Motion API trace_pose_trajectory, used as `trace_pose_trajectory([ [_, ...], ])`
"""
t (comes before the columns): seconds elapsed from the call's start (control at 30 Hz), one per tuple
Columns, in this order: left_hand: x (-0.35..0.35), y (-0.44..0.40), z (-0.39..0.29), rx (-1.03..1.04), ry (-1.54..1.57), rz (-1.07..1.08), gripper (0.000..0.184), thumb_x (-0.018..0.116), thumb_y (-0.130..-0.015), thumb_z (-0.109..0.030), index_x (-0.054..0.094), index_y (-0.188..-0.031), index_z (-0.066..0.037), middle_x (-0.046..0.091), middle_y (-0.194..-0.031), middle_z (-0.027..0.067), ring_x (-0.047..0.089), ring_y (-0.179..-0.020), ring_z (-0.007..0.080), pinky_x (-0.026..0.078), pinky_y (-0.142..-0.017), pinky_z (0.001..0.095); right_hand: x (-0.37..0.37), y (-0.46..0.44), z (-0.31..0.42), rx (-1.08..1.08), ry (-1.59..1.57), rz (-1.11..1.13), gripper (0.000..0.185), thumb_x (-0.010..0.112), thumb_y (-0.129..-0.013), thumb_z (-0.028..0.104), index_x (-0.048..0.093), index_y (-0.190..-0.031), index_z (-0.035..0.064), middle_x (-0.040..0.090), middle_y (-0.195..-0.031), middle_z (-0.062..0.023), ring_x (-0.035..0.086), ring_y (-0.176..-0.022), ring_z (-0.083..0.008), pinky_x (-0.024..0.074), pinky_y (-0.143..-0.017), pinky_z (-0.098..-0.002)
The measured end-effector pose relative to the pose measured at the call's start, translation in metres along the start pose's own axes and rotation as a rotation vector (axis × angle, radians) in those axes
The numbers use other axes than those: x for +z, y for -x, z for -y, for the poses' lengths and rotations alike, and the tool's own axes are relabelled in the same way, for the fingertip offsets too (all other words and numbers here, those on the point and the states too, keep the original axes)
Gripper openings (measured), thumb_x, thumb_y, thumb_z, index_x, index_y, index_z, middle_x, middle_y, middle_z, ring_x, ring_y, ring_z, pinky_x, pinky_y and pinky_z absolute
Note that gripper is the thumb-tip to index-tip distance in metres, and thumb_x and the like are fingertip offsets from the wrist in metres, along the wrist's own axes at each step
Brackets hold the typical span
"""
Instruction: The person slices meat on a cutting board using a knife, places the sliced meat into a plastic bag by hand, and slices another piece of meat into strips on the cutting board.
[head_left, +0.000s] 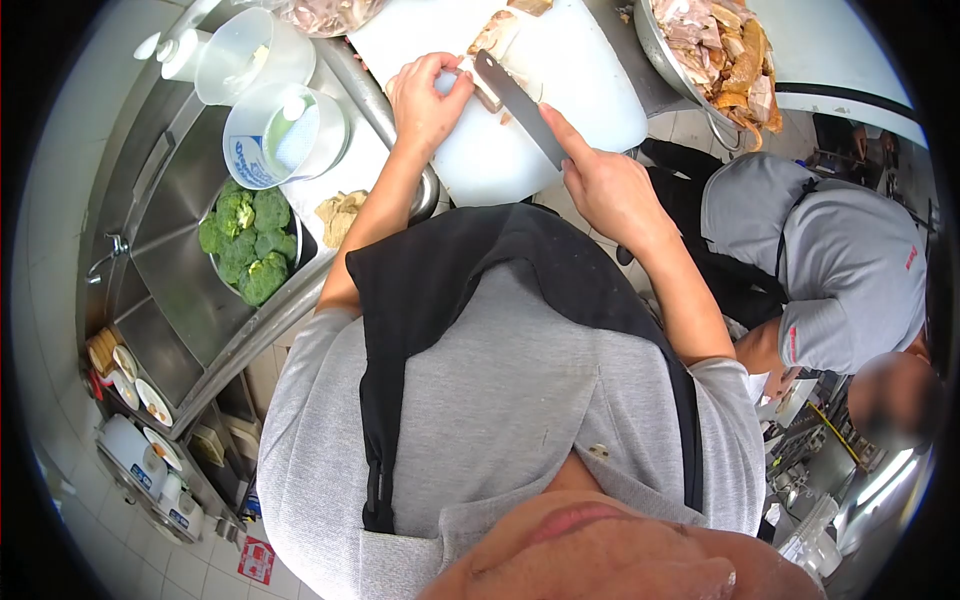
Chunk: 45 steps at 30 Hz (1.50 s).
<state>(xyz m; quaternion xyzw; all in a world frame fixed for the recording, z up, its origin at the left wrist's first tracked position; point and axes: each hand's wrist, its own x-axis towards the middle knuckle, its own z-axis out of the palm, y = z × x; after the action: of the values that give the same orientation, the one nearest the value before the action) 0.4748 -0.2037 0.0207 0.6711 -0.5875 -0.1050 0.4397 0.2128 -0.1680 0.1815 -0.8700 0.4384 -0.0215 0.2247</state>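
A white cutting board [590, 75] lies in front of me. On it sits a long piece of cooked meat [494, 36], pale with browned edges. My left hand [428, 105] is closed, its curled fingertips against the near part of this piece. My right hand [612, 190] grips a cleaver [520, 105], index finger stretched along the blade; the handle is hidden in my palm. The blade lies beside the meat, its far end next to my left fingers. Another browned chunk [530, 5] shows at the board's far edge.
At right, a metal bowl [672, 62] is heaped with cut meat. A co-worker in a grey shirt [840, 265] bends close by on that side. To the left are plastic tubs [250, 65], a sink [190, 270] and a bowl of broccoli [240, 235].
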Motion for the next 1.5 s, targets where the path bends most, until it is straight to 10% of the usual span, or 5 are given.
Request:
trace_pose_trajectory([
  [1.5, 0.005, -0.002, -0.003, -0.072, 0.063, -0.025, 0.024, 0.081, -0.077, -0.030, 0.072, -0.093, -0.014, 0.074, -0.094, 0.0013, 0.067, -0.099, 0.0263, 0.043, -0.094, 0.0435, 0.037, -0.060, -0.007, -0.011, -0.063, 0.024, 0.077, 0.059, -0.094, 0.009, 0.035, -0.165, 0.0219, 0.072, -0.078, -0.0227, 0.071, -0.075, -0.0434, 0.0553, -0.072, -0.0553],
])
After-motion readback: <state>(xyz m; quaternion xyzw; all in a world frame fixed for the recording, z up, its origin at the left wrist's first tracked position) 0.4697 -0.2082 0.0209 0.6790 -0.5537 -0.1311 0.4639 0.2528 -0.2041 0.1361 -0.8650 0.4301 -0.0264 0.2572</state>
